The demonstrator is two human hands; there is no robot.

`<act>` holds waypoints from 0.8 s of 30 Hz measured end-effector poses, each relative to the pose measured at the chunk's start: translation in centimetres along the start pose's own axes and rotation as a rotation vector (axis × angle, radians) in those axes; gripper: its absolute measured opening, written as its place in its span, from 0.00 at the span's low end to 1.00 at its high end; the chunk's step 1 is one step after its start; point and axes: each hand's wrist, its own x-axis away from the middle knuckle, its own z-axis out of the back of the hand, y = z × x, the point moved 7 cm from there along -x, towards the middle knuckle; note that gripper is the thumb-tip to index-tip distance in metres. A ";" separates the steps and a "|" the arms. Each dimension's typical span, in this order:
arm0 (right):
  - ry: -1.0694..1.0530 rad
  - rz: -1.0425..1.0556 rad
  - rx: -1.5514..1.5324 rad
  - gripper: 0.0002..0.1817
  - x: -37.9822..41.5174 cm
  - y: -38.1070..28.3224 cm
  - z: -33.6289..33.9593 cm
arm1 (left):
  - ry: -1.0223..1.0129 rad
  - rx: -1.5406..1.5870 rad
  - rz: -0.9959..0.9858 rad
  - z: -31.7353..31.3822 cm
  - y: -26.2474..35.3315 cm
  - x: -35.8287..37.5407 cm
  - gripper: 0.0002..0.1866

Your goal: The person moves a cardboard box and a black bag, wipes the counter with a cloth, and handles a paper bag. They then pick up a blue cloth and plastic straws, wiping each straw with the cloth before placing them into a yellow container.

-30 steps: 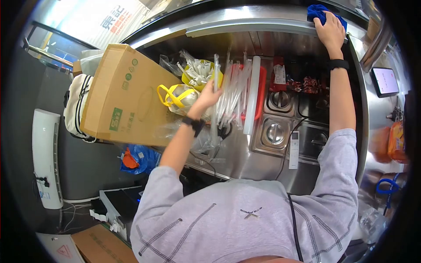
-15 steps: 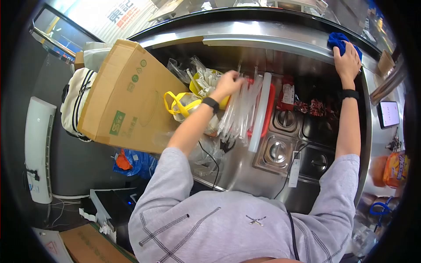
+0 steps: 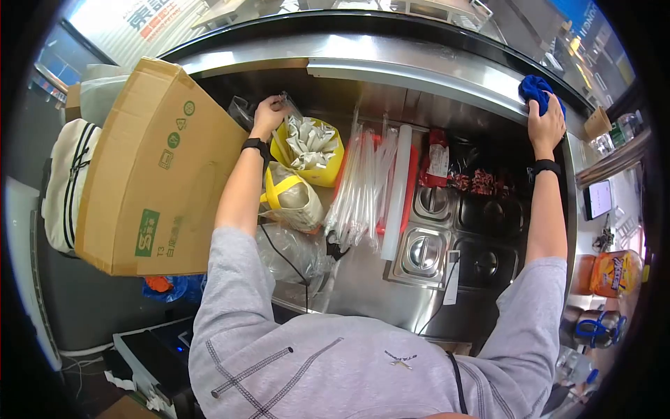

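Observation:
My right hand [image 3: 546, 126] grips a bunched blue cloth [image 3: 534, 89] on the steel ledge at the far right. At the left, my left hand [image 3: 269, 116] has its fingers closed at the back rim of a yellow tub [image 3: 331, 167]. A clear plastic bag [image 3: 291, 106] comes from those fingertips; its far end is hard to make out. White paper-wrapped sticks [image 3: 310, 143] fill the tub. Below that hand stands a cream bag with yellow handles [image 3: 296, 202]. To the right, long clear-wrapped straws [image 3: 356, 185] lie over a red tray [image 3: 417, 167].
A large cardboard box [image 3: 150, 181] stands close to my left arm. Lidded steel pans [image 3: 422, 253], a white roll [image 3: 398, 195] and a red package [image 3: 437, 160] lie on the counter. A phone [image 3: 598, 200] and an orange-labelled jar [image 3: 615, 273] are at the right.
My left hand has moved left, from above the wrapped straws to the back of the yellow tub. My right hand stays on the blue cloth. The view has shifted slightly.

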 end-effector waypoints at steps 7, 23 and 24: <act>-0.005 -0.004 -0.027 0.29 -0.1 1.2 -0.9 | 0.145 -0.050 -0.011 3.5 4.9 2.1 0.14; 0.013 -0.017 -0.076 0.28 -0.1 0.3 0.2 | -0.013 0.290 0.030 2.5 4.3 3.9 0.27; 0.003 -0.025 -0.095 0.27 -0.2 0.2 0.5 | -0.050 0.253 0.027 1.6 3.6 3.4 0.27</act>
